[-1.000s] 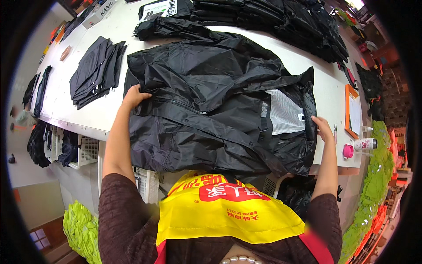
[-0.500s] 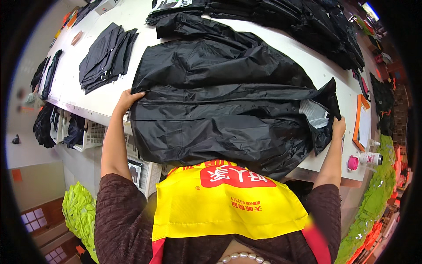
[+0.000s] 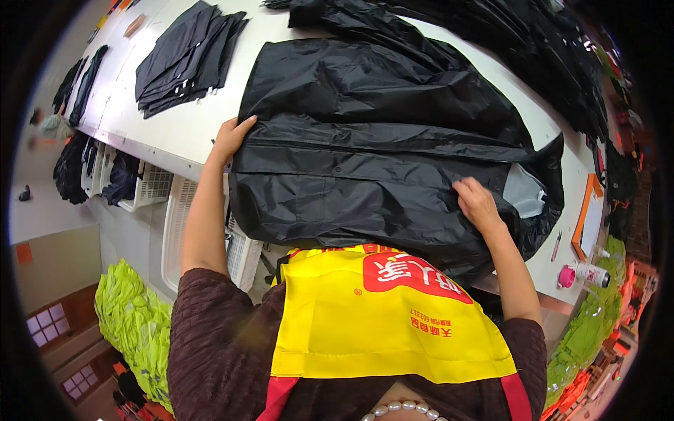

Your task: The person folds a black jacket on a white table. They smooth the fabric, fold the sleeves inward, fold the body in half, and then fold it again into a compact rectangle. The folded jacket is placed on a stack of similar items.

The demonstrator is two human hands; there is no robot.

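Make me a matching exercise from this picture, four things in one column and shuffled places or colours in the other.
1. Left hand
2. Right hand
3. Apron
4. Folded garments

A. Over the front of the black jacket, near its pale lining
B. Yellow
C. On the white table, at upper left
D. At the jacket's left edge

Pairs: 1-D, 2-A, 3-B, 4-C

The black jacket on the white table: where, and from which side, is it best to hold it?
I would take the black jacket by its two ends: left hand at the left edge, where it is now, and right hand from the right, at the raised edge beside the pale lining. The body lies flat, so its middle probably offers little to grip.
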